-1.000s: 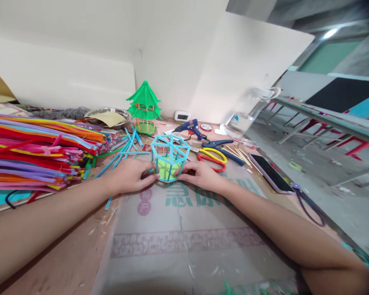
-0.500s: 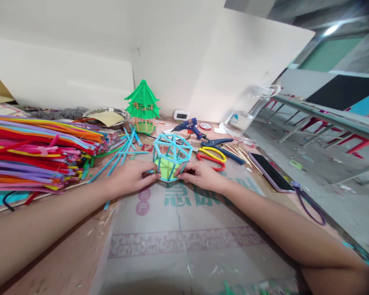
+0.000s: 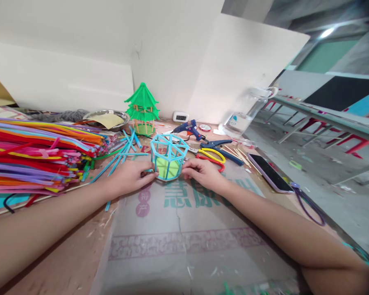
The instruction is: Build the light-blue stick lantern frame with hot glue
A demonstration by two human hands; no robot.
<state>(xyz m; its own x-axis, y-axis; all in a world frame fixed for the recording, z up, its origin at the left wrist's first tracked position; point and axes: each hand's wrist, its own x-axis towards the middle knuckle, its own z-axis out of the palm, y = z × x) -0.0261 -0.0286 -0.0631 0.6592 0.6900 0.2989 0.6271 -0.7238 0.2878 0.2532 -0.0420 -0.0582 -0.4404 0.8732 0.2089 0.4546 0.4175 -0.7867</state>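
A light-blue eight-sided pavilion frame [image 3: 169, 149], apparently made of pipe cleaners, stands on the cardboard sheet. Spokes cross its top, thin posts form its sides, and a yellow-green base [image 3: 169, 168] fills the bottom. At its lower left edge, my left hand [image 3: 133, 177] pinches with thumb and fingers. My right hand [image 3: 203, 174] has its fingers closed at the lower right corner; the exact contact there is small and partly hidden. Loose blue pipe cleaners [image 3: 123, 153] lie beyond my left hand.
Bundled colourful pipe cleaners [image 3: 33, 155] fill the left side. Behind stand a green-roofed pavilion model [image 3: 143, 108], a metal bowl [image 3: 123, 119], a timer [image 3: 181, 116], a glue gun [image 3: 192, 130] and a water jug [image 3: 241, 116]. Pliers [image 3: 213, 155], cutters [image 3: 217, 143] and a phone [image 3: 270, 173] lie right.
The blue frame has turned and shifted slightly left. My right hand has moved from the front right post out to the right corner. My left hand stays at the left edge.
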